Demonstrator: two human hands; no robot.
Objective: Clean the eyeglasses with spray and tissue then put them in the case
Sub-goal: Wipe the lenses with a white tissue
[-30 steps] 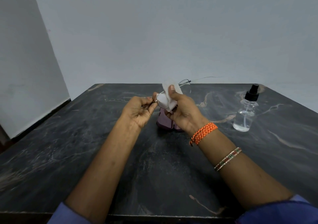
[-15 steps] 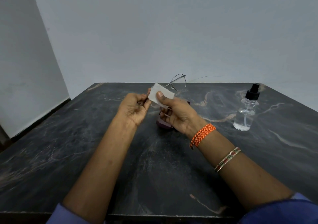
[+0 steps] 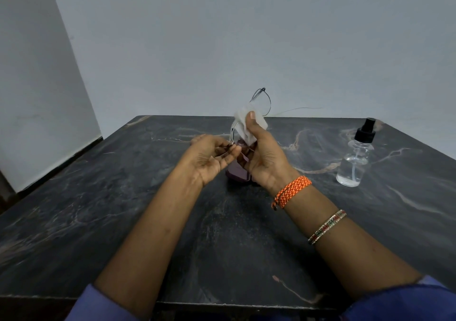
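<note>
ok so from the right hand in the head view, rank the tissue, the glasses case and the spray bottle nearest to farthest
1. Tissue: pinched in the right hand itself, wrapped over the eyeglasses.
2. Glasses case: on the table just below and left of the hand, partly hidden by it.
3. Spray bottle: standing well off to the right, untouched.

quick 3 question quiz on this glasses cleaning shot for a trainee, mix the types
1. True or false: the spray bottle is being held.
2. Which hand presses the tissue on the eyeglasses? A) left hand B) right hand C) neither
3. Fill in: the purple case lies on the ____ under the hands.

Key
1. False; it stands on the table, apart from both hands.
2. B; the right hand pinches the tissue, the left hand grips the frame.
3. table
</note>
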